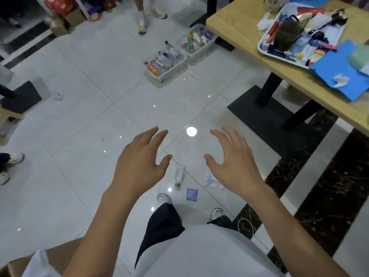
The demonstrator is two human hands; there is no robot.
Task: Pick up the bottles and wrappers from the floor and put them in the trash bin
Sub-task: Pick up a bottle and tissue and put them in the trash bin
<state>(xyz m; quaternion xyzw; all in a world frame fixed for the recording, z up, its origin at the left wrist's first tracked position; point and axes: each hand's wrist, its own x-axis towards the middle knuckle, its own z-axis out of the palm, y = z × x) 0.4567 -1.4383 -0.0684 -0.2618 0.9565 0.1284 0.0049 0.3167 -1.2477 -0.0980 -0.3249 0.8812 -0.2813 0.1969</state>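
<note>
A small clear bottle (179,175) lies on its side on the pale floor tiles just ahead of the person's shoes. A blue square wrapper (192,194) sits near its capped end, and a crumpled white wrapper (212,181) lies a little to the right. The left hand (139,162) and right hand (231,162) hover above them, fingers spread and relaxed, grasping nothing. Farther off, one clear tub (170,73) of bottles touches a second tub (201,52) beside a wooden table (239,31) bearing a cluttered tray (259,46). Another crumpled scrap (58,95) lies far left.

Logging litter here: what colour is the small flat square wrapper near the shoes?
Blue-purple square wrapper, clearest in head view.
</note>
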